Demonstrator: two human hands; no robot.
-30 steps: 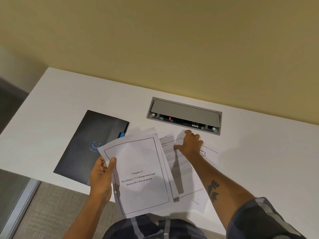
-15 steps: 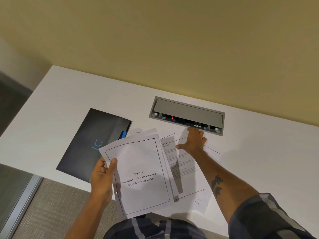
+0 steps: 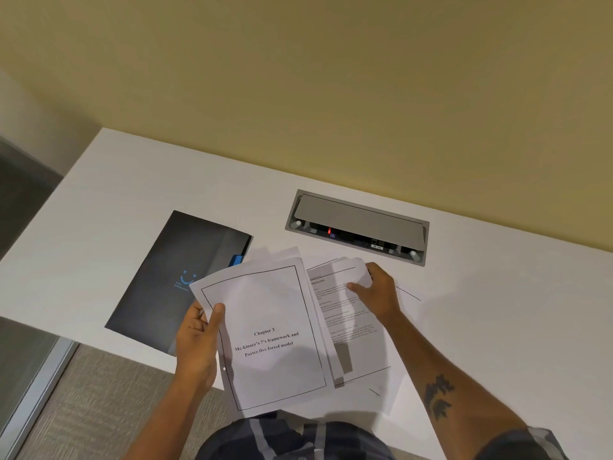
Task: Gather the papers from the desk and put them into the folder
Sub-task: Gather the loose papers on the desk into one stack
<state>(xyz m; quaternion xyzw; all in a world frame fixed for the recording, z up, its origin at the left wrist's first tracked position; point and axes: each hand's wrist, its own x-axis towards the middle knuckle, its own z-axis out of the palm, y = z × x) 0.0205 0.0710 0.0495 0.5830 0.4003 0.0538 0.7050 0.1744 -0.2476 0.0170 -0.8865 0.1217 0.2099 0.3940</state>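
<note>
Your left hand point(image 3: 197, 343) grips a stack of papers point(image 3: 272, 333) above the counter's point(image 3: 497, 310) near edge, thumb on the cover page. Your right hand point(image 3: 379, 293) pinches the curled top of the loose sheets point(image 3: 351, 330) lying on the counter. The dark folder point(image 3: 172, 277) lies closed to the left, partly under the stack.

Bare white desk point(image 3: 497, 310) is left open to the right and along the far left. The centre is blocked by loose sheets point(image 3: 358, 330), the held stack point(image 3: 272, 333) and the dark folder point(image 3: 166, 280). The back edge is crowded by the recessed power box point(image 3: 358, 217) near the wall.
</note>
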